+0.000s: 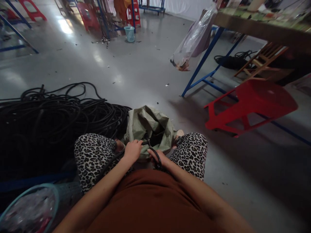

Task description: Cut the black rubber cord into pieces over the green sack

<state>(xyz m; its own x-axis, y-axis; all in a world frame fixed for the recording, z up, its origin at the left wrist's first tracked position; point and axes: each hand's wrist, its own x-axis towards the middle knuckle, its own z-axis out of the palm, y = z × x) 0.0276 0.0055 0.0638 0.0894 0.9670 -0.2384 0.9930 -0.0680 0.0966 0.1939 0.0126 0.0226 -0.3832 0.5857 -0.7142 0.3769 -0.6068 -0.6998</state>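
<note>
My left hand [133,150] is closed around a black cable [112,160], which runs back over my left thigh. The cable's end shows past my fingers, above the mouth of an olive-green woven sack [137,124]. In my right hand [160,158] are black-handled scissors [157,156], their blades pointing away from me and meeting the cable just beyond my left fingertips. Whether the blades are parted or closed is too small to tell. The sack stands open between my feet, and its inside is mostly dark.
A big heap of black cable [73,111] lies at my left. Near it stands a blue basket [56,202] of clear plastic scraps. To the right are a red stool [252,106] and a blue-legged table [204,68] with a hanging plastic bag [191,42]. A small bin [129,34] stands farther off.
</note>
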